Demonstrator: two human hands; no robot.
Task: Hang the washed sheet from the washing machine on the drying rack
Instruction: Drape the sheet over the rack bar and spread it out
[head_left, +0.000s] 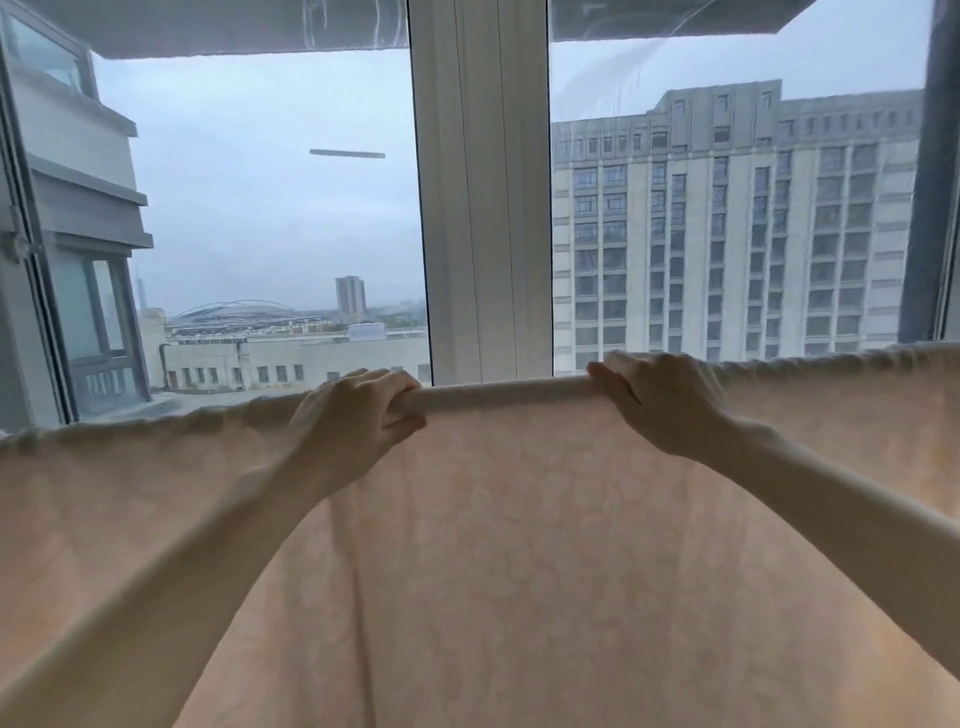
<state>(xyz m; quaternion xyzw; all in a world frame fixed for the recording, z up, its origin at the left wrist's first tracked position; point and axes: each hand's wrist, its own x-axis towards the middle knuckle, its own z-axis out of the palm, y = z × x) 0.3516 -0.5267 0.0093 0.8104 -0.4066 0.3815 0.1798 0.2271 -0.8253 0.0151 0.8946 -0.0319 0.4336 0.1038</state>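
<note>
Window (260, 208) fills the upper view, white mullion (480, 197) down the centre; a tall grey block (727, 234) stands outside on the right, low roofs on the left.

Your sheet (519, 545), pale peach with a faint pattern, hangs draped over a horizontal bar (504, 392) and spans the whole width below the glass. Top edge is bunched left and right, smooth and taut between your hands.

Your left hand (358, 415) grasps the sheet-wrapped bar, fingers curled over the top, thumb underneath.

Your right hand (660, 400) lies on the bar's top edge, fingers bent over the far side; cannot tell whether it is gripping or only pressing.
</note>
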